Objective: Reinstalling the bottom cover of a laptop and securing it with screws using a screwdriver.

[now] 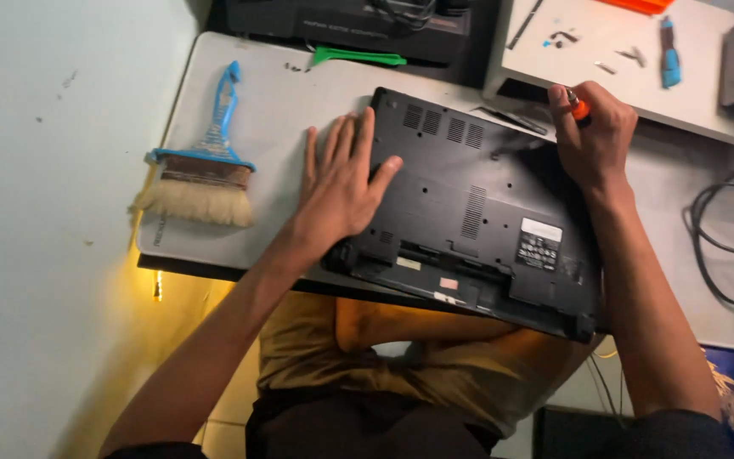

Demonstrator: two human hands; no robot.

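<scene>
— Nearest us, our left hand (341, 183) presses flat, fingers spread, on the upturned black laptop (477, 212).
— Our right hand (595, 140) grips an orange-handled screwdriver (577, 105) at the laptop's far corner; the brush (201, 166) lies left of the laptop.

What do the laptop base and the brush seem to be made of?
Laptop base: likely matte black plastic, with moulded vent slots and a dull sheen. Brush: glossy blue plastic handle, pale bristles, natural or synthetic I cannot tell; the brownish band between looks like metal, uncertain.
</scene>
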